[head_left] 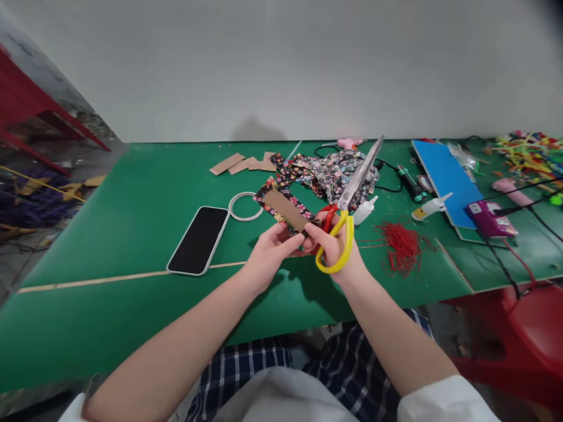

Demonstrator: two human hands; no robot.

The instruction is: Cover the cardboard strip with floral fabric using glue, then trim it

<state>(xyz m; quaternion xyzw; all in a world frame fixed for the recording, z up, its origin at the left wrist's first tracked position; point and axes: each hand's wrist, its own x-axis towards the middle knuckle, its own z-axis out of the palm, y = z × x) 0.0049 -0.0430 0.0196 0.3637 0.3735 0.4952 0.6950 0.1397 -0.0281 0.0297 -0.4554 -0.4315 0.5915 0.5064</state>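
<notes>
Between my two hands is a strip of dark floral fabric (267,189) with a brown cardboard rectangle (285,209) lying on it. My left hand (275,249) pinches the near edge of the fabric and card from the left. At the card's right end, my right hand (332,240) grips the same piece with thumb and fingers. Scissors (356,181) with one yellow and one red handle loop hang on my right hand, blades pointing up and away. Part of the red loop and some fingertips are hidden.
A phone (199,240) and a white ring (245,207) lie to the left. Behind are cardboard pieces (227,164) and crumpled floral fabric (325,173). Rightward sit a white bottle (365,210), red threads (402,246), a glue bottle (431,207), a blue board (448,181) and cables.
</notes>
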